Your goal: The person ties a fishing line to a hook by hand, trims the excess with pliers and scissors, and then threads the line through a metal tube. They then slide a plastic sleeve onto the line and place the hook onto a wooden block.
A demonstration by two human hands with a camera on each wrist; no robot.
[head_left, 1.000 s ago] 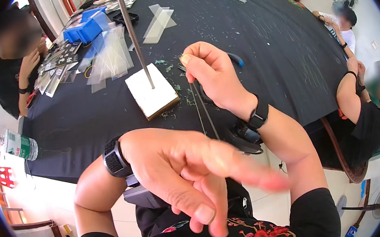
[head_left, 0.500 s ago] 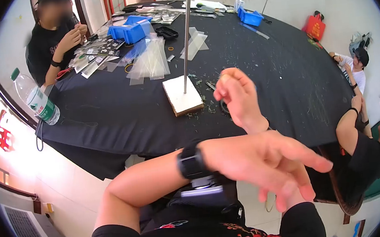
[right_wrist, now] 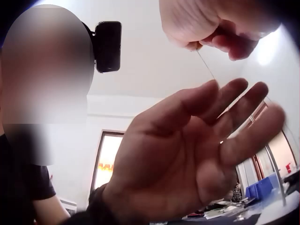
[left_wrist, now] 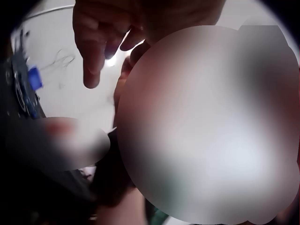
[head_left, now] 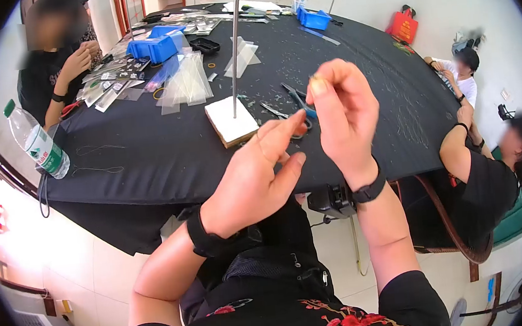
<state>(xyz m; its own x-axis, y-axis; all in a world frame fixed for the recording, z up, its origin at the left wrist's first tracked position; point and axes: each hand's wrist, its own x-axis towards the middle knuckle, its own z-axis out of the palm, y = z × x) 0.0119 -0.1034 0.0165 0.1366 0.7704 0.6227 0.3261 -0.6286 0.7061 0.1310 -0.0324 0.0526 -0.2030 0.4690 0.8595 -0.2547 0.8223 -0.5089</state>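
Observation:
My right hand [head_left: 347, 114] is raised over the near side of the table, thumb and forefinger pinched together. From that pinch a fine thread [right_wrist: 206, 63] runs down to my left hand in the right wrist view. Lower and to its left, my left hand [head_left: 253, 179] has its fingers extended toward the right hand. Behind the left fingertips stands a white-topped block [head_left: 232, 122] with an upright metal rod [head_left: 236, 52]. Scissors [head_left: 275, 111] and blue-handled pliers [head_left: 300, 101] lie beyond the hands, the scissors' handles partly covered.
Clear plastic sleeves [head_left: 184, 85] and a blue bin [head_left: 155, 47] lie at the back left of the black-covered table [head_left: 149, 174]. A water bottle [head_left: 39, 143] stands at the left edge. Other people sit at the left and right. Green scraps litter the cloth.
My left hand has swung back from low on the right, in front of my body, to up beside the right hand. The right hand keeps its pinch; the head view has shifted.

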